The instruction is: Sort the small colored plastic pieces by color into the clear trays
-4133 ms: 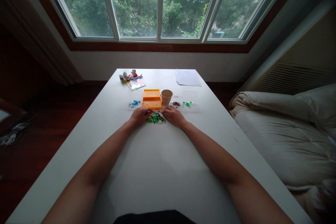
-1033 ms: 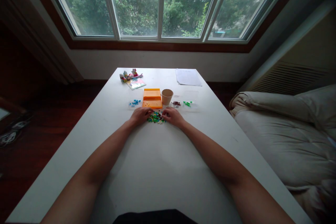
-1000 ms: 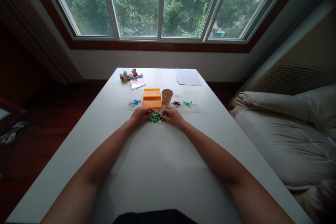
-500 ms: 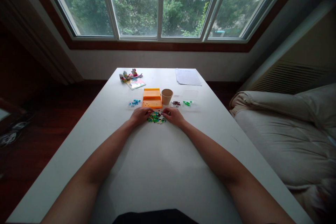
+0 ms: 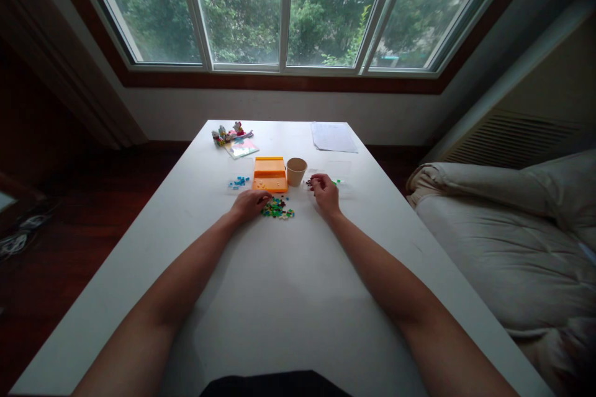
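Observation:
A loose pile of tiny building bricks (image 5: 278,209), mixed green, blue, yellow and dark, lies on the white table. At its left edge rests my left hand (image 5: 249,203), fingers curled and closed; whatever they may hold is hidden. My right hand (image 5: 326,195) hovers at a clear box of dark red bricks (image 5: 308,182), its fingers bent together above them. Too small to make out is anything in that pinch. Partly covered by this hand, green bricks (image 5: 337,182) lie in the box to its right. Blue bricks (image 5: 239,182) sit in a clear box on the left.
Behind the pile stand an open orange box (image 5: 270,167) and a brown paper cup (image 5: 297,172). Small figures (image 5: 228,134) and a colourful card (image 5: 243,147) lie far left, paper sheets (image 5: 333,136) far right. A couch (image 5: 503,242) flanks the table (image 5: 288,298).
My right hand has gone from the pile's right side to the box of dark red bricks, rightward and slightly farther away. My left hand has stayed in place.

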`<act>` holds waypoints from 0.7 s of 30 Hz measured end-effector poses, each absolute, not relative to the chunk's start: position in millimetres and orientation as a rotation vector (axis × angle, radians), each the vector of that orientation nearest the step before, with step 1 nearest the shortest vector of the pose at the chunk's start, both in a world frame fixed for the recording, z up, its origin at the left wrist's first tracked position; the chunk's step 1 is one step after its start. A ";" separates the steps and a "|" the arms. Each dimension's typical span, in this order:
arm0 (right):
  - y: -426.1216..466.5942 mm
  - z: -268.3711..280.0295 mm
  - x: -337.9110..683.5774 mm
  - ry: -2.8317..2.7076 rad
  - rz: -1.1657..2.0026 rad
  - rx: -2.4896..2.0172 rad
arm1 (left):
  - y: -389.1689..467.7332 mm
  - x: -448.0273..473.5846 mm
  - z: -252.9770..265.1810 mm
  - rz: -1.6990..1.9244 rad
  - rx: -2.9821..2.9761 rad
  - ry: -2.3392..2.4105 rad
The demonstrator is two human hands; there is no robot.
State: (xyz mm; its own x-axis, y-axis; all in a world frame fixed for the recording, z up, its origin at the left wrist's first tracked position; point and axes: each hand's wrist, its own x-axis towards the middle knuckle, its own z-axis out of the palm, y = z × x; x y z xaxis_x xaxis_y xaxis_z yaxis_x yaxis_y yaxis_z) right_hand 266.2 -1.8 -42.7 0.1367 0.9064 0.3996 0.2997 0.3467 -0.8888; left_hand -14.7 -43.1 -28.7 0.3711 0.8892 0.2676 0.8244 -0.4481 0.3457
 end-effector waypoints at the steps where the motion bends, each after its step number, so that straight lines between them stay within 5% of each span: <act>1: 0.2 -44.0 267.6 -1.380 0.667 -1.192 | -43.2 -14.8 -28.9 0.633 2.472 1.554; 21: -28.5 -41.6 236.2 -2.359 0.308 -0.842 | -43.0 -13.3 -27.4 0.624 2.468 1.560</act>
State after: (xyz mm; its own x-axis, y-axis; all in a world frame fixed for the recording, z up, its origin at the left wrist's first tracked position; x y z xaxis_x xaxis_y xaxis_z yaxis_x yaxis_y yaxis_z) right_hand 236.2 -28.5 -41.6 -0.6127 0.6370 0.4678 0.4956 0.7708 -0.4004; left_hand -13.3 -43.0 -27.4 0.3704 0.8911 0.2623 0.8260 -0.4451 0.3458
